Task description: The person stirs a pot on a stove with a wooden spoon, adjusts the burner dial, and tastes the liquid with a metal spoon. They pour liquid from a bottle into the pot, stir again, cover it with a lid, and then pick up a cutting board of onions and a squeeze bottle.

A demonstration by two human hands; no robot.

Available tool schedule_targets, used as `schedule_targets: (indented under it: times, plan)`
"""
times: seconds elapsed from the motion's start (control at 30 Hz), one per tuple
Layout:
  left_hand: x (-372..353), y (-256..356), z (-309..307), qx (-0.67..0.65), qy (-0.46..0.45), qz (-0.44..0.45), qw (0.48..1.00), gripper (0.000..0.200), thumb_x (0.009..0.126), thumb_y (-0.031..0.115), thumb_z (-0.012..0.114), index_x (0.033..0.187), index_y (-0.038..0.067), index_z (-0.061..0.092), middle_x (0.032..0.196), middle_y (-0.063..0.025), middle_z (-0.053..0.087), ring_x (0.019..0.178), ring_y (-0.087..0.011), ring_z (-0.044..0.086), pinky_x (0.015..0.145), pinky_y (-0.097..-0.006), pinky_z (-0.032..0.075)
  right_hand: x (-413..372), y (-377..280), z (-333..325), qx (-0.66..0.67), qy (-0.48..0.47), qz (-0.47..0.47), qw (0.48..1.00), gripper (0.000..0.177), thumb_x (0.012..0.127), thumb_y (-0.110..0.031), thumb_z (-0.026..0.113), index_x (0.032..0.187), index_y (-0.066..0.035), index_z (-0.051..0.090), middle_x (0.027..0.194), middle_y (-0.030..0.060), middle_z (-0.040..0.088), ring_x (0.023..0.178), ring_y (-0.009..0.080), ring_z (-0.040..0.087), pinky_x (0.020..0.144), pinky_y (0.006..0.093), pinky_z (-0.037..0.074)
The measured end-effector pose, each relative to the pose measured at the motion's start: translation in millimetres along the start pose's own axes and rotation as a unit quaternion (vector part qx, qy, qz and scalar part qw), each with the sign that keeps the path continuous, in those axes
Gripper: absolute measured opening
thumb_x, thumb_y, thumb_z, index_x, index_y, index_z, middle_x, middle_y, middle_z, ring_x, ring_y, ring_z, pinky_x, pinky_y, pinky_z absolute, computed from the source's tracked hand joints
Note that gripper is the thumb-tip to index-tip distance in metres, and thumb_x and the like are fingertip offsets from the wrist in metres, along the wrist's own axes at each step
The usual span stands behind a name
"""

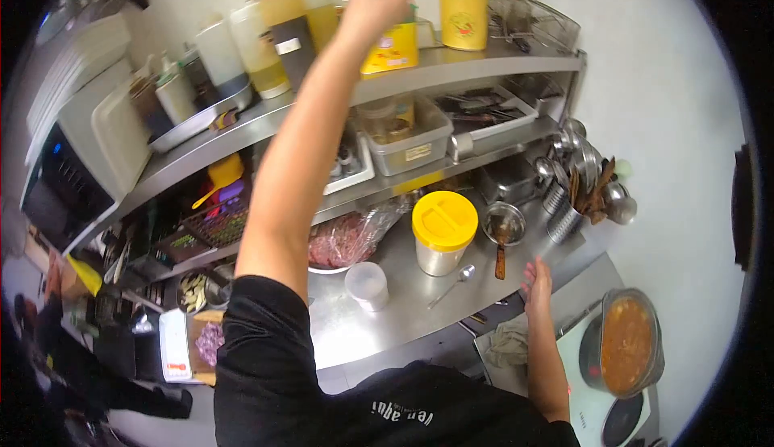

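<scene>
My left hand (379,2) is raised above the top shelf, its fingers closed in a pinch. What they hold, if anything, I cannot make out. Just below that hand stands a yellow box (392,49), partly hidden by my wrist. A tall yellow canister (463,8) is to its right. My right hand (538,283) hangs by the counter's front edge, fingers loosely apart and holding nothing. Nearest to it is a small saucepan (505,225) with a wooden handle. Left of that are a spoon (453,286), a tub with a yellow lid (445,233) and a clear plastic jar (367,286).
A pot of reddish stew (629,342) sits on the white cooktop (592,390) at right. Utensil holders (566,225) stand by the wall. Bagged meat (343,241) lies under the shelf. Oil bottles (286,24) line the top shelf. Another person (81,366) is at far left.
</scene>
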State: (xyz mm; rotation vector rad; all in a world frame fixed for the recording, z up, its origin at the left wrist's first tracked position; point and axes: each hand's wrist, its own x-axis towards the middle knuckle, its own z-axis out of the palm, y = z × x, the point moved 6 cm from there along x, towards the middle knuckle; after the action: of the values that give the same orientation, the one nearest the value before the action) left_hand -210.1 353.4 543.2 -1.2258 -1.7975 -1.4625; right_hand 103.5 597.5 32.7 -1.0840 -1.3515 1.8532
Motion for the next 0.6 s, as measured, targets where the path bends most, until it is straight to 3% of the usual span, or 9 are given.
schedule_targets:
  times: [0.07, 0.13, 0.17, 0.2, 0.23, 0.3, 0.37, 0.5, 0.6]
  plan:
    - [88, -61, 21, 0.081, 0.065, 0.001, 0.995, 0.061, 0.082, 0.038, 0.069, 0.125, -0.002, 0.052, 0.11, -0.0223, 0.064, 0.095, -0.0308, 0.064, 0.079, -0.0383, 0.053, -17, -7, -1, 0.001, 0.005, -0.023, 1.0, 0.067, 0.087, -0.054, 0.058, 0.135, -0.009, 0.046, 0.125, 0.0089, 0.053, 0.116, 0.0215, 0.047, 0.092, 0.0398, 0.036]
    - [158, -127, 40, 0.289, 0.026, -0.075, 0.954, 0.089, 0.081, 0.053, 0.06, 0.144, -0.002, 0.028, 0.145, -0.0267, 0.034, 0.134, -0.0407, 0.034, 0.11, -0.0447, 0.031, -34, -19, 2, 0.016, -0.015, -0.053, 0.998, 0.05, 0.09, -0.049, 0.056, 0.126, -0.014, 0.053, 0.113, 0.0025, 0.058, 0.104, 0.0143, 0.05, 0.088, 0.0343, 0.038]
    - [181, -151, 41, 0.311, 0.033, -0.079, 0.947, 0.092, 0.079, 0.05, 0.065, 0.141, -0.007, 0.029, 0.14, -0.0297, 0.04, 0.13, -0.0414, 0.04, 0.107, -0.0463, 0.034, -57, -36, 7, 0.015, -0.011, -0.053, 0.998, 0.051, 0.092, -0.048, 0.053, 0.127, -0.011, 0.052, 0.115, 0.003, 0.058, 0.105, 0.0145, 0.051, 0.089, 0.0342, 0.039]
    - [222, -179, 32, 0.376, 0.035, -0.107, 0.92, 0.065, 0.081, 0.055, 0.063, 0.111, -0.002, 0.065, 0.112, -0.0205, 0.065, 0.103, -0.029, 0.064, 0.086, -0.0388, 0.051, -71, -46, 0, 0.023, 0.013, -0.056, 0.998, 0.051, 0.092, -0.048, 0.053, 0.127, -0.011, 0.052, 0.115, 0.003, 0.058, 0.105, 0.0145, 0.051, 0.089, 0.0342, 0.039]
    - [227, -166, 39, 0.526, -0.016, -0.021, 0.85, 0.073, 0.079, 0.063, 0.058, 0.119, 0.002, 0.062, 0.127, -0.0232, 0.056, 0.119, -0.0346, 0.055, 0.099, -0.049, 0.042, -83, -51, -2, 0.038, -0.018, -0.052, 0.998, 0.051, 0.093, -0.046, 0.053, 0.128, -0.009, 0.052, 0.118, 0.0042, 0.058, 0.108, 0.0156, 0.05, 0.089, 0.0343, 0.039]
    - [228, -167, 25, 0.586, -0.03, -0.122, 0.801, 0.079, 0.081, 0.065, 0.051, 0.132, 0.006, 0.052, 0.144, -0.0204, 0.04, 0.134, -0.0402, 0.035, 0.106, -0.0647, 0.023, -116, -66, -9, 0.054, -0.044, -0.042, 0.997, 0.05, 0.095, -0.041, 0.052, 0.13, -0.005, 0.05, 0.121, 0.0079, 0.058, 0.112, 0.0172, 0.051, 0.093, 0.0341, 0.04]
    - [300, -258, 5, 0.563, 0.063, -0.254, 0.784, 0.088, 0.077, 0.069, 0.053, 0.143, 0.011, 0.04, 0.153, -0.0174, 0.023, 0.14, -0.0405, 0.023, 0.109, -0.0638, 0.017, -146, -89, -21, 0.055, -0.048, -0.066, 0.995, 0.049, 0.096, -0.04, 0.051, 0.129, -0.003, 0.051, 0.12, 0.0097, 0.06, 0.111, 0.0181, 0.053, 0.093, 0.0343, 0.041]
    - [335, -293, -4, 0.547, 0.046, -0.193, 0.813, 0.074, 0.078, 0.054, 0.054, 0.135, 0.008, 0.044, 0.144, -0.0176, 0.031, 0.131, -0.038, 0.031, 0.104, -0.0589, 0.024, -190, -107, -44, -0.013, -0.096, -0.098, 0.99, 0.046, 0.098, -0.035, 0.049, 0.125, 0.002, 0.054, 0.112, 0.0139, 0.064, 0.105, 0.0207, 0.06, 0.091, 0.0345, 0.046]
    - [352, -306, -20, 0.48, 0.094, -0.186, 0.852, 0.064, 0.079, 0.043, 0.056, 0.13, 0.006, 0.047, 0.136, -0.0179, 0.037, 0.124, -0.0361, 0.036, 0.1, -0.0553, 0.029, -203, -108, -67, -0.035, -0.012, -0.111, 0.993, 0.046, 0.097, -0.037, 0.05, 0.117, 0.003, 0.058, 0.105, 0.0137, 0.065, 0.101, 0.0217, 0.062, 0.085, 0.0347, 0.049]
